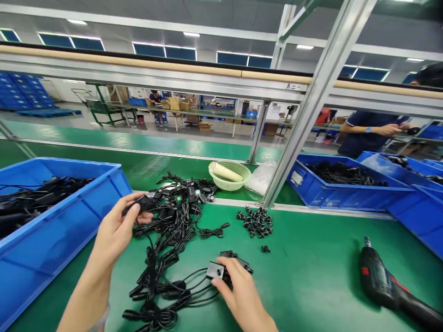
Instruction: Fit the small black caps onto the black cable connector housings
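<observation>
Two bare hands are in play, and both have something! The left hand (117, 227) is closed around a black piece (142, 202), thumb along its near side, up beside the rim of the left blue bin (74, 166), which is loaded with dark cabled parts. The right hand (240, 282), lower and further right, pinches a small black block (215, 269) between thumb and fingers, its pale, shiny face turned outward. More black blocks (245, 265) sit just past those right fingers.

Between the two grips, black cables (169, 246) sprawl over the green bench (311, 258), bundled and looped, and the heap runs on beyond the left fingertips. Just beyond the right grip, there's a cluster of small screw-like pieces (256, 222), with a single one (265, 249) lying nearer the hand. Well off to the right of that grip lies a power driver (380, 281), its bit pointing away. Far beyond both hands, a green basket (230, 184) cradles a pale yellow roll (226, 172), a white bag (262, 177) right beside it. And way out past the right hand, across the frame, a co-worker (367, 131) handles a dark object.
</observation>
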A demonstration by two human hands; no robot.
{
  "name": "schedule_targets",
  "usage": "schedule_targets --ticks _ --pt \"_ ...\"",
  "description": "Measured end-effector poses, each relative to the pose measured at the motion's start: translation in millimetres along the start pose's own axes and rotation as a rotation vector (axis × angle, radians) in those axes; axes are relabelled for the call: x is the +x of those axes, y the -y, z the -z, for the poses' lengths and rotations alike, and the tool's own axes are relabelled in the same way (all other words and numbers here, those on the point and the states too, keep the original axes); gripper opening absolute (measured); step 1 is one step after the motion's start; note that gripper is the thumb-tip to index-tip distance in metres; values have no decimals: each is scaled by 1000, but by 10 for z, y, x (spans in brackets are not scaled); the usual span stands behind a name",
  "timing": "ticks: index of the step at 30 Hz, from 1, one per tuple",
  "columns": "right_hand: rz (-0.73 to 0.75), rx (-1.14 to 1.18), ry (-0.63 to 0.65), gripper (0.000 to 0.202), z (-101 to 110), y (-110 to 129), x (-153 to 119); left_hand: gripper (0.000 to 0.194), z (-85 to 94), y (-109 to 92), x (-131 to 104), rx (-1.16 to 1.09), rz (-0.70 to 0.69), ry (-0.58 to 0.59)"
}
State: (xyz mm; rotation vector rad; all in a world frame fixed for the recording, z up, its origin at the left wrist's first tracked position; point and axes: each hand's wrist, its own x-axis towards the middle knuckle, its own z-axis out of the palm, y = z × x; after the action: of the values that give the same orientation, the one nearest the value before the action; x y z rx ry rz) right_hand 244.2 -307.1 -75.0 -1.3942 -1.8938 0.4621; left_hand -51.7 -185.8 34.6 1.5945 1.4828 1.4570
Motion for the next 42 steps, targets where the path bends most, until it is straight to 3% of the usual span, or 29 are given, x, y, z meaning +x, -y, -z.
schedule_targets --ticks 2,4,6,9,11,13,16,18,21,25,29,38,42 --pt "-39 -81 19 36 138 -43 12 57 -125 -109 -197 -487 211 289" --pt "-39 -169 38 34 245 -85 24 62 -347 -148 -369 -776 457 484" --pt "-17 -225 22 33 326 -149 42 57 -627 -126 -522 -946 635 555" --pt "0 -291 -121 22 461 -360 81 53 -1025 -38 -735 -972 724 623" --pt "-19 -431 -265 19 581 -591 106 51 -1203 14 -859 -856 647 661" --pt "-74 -576 -346 23 703 -855 119 49 -1299 40 -958 -710 484 698" --pt "-137 -567 -345 22 813 -1154 112 43 -1334 42 -1055 -560 269 763" --pt "-157 -504 -327 19 821 -1195 100 40 -1324 33 -1098 -492 189 788" --pt "-133 -330 -313 15 781 -957 86 35 -1304 15 -1153 -403 99 755" --pt "-19 145 -249 14 721 -318 60 36 -1287 -13 -1231 -398 81 700" --pt "181 154 -187 14 649 114 34 37 -1255 -27 -1302 -386 46 685" --pt "317 7 -180 18 516 155 8 35 -1203 9 -1345 -295 -38 645" --pt "318 -102 -206 6 489 157 22 36 -1197 11 -1366 -240 -89 637"
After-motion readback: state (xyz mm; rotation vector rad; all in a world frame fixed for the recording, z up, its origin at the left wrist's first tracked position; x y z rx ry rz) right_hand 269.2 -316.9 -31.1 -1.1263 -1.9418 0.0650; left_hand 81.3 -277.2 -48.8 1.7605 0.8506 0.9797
